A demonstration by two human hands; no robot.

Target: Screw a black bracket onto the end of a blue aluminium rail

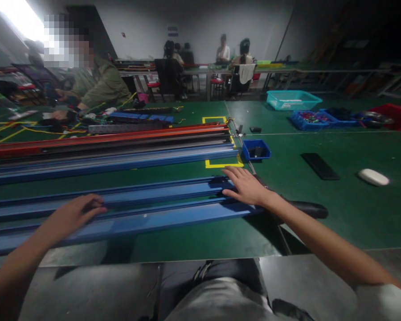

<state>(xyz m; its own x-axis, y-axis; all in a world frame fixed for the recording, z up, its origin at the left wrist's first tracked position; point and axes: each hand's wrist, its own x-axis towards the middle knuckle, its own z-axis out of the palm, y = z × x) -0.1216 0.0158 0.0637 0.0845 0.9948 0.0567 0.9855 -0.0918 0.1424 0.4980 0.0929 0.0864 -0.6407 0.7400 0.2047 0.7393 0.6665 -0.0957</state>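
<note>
Blue near rail point(173, 217) and blue far rail point(153, 193), head view: side by side on green tabletop point(203, 245). Step in hand, apparently: handling the pair; next move would call for an even two-handed hold. Left hand point(75, 216): over rails, fingers loosely curled, unclosed. Right hand point(247, 186): palm down by right-hand ends, fingers extended, ungripping; contact unclear.

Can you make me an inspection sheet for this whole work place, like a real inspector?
Surface: green table, marked with yellow tape.
Job's things: two blue rails lie nearest; blue, dark and orange rails lie behind.
Clutter: small blue bin, flat black slab, white rounded object, teal basket.
Hands: left hand and right hand both over the two blue rails, open; touching unclear.
Cables: yellow wires, far left.
Surroundings: green-sleeved co-worker; seated people beyond.
</note>
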